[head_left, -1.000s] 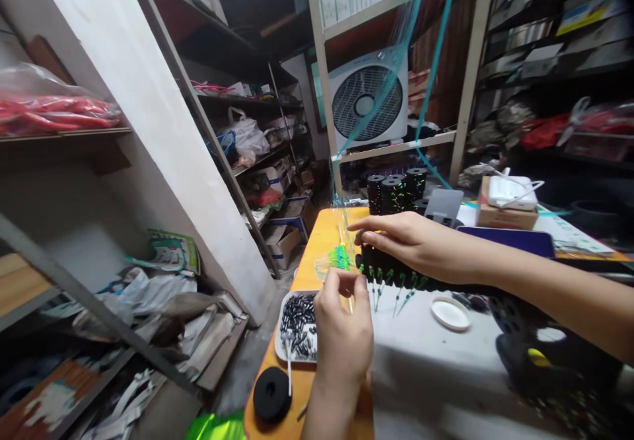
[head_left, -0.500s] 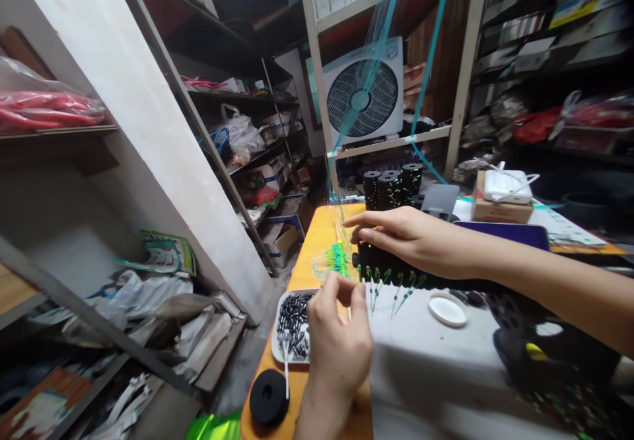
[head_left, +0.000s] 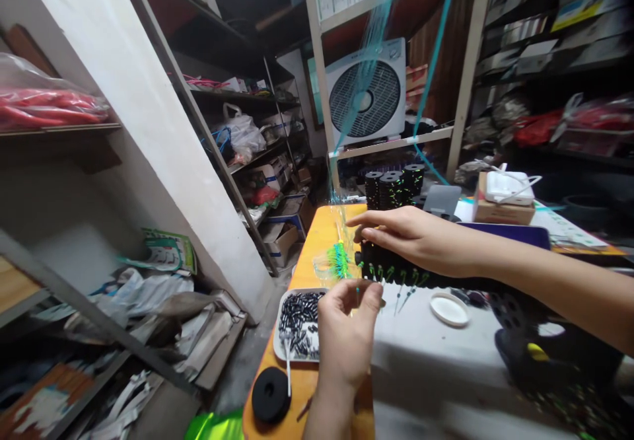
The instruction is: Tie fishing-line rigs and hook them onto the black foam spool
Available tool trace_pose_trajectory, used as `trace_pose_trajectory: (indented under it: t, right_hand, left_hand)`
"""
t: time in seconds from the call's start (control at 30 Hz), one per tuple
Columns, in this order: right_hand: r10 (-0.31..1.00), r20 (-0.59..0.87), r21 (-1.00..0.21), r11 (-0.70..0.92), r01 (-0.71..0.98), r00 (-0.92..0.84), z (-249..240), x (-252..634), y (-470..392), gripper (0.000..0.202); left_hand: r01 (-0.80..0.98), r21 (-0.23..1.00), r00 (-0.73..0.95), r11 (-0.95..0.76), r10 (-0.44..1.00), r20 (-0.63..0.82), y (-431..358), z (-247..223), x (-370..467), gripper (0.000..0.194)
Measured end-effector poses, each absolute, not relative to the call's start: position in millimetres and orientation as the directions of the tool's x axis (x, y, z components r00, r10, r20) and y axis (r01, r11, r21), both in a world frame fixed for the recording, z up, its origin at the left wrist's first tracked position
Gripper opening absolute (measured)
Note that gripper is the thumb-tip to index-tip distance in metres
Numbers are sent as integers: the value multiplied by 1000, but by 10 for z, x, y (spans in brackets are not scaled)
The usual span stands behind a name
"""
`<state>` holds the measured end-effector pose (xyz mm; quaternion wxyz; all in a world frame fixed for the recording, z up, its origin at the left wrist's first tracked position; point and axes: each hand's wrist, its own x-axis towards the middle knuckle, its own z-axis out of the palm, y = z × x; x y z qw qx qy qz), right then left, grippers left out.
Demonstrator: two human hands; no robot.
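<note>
A long black foam roll [head_left: 396, 261] with short green lines and small dark beads hanging along its lower side is in front of me. My right hand [head_left: 416, 238] lies over the top of the roll, gripping it, fingers reaching left past its end. Just below the roll's left end, my left hand [head_left: 347, 328] is closed in a pinch on a thin line; the line's far end is hidden. Beyond it stands a bundle of green and blue pieces [head_left: 339, 259] with clear strands. A white tray [head_left: 278, 344] of small black pieces sits beside my left hand.
A black foam disc [head_left: 271, 394] lies at the table's front left. A white round lid [head_left: 449, 309] is right of centre. Several black spools [head_left: 391, 185] stand at the back, near a box fan [head_left: 365, 96]. Teal strands [head_left: 369, 57] hang from above.
My left hand has moved slightly right, its thumb and finger now nearer the hanging lines. My right hand keeps its hold on the roll.
</note>
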<state>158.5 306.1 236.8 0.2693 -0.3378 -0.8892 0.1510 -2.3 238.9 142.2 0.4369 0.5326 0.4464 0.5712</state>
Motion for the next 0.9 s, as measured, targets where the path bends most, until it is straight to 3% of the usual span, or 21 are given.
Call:
trace_pose_trajectory:
  t: [0.37,0.5,0.67,0.9]
  right_hand:
    - [683,388,-454,726,517,-619,2367,1593,3063,45]
    - [686,381,-453,723,521,-620,2370,1586,3063,47]
    - [685,372,-447,724,526,-627,2376,1589,3062,50]
    - [660,396,-437,747,501,-639,2368,1600,3085,45]
  left_hand:
    - [-82,947,-114,-311,947,301,2354,1361,0,29]
    - [-144,967,-35,-209,978,206,2380,1268,38,31]
    - [-382,924,84,-12,995,48,2279,1199,135,53]
    - [-351,936,72,31,997,-6,2125,1132,263,67]
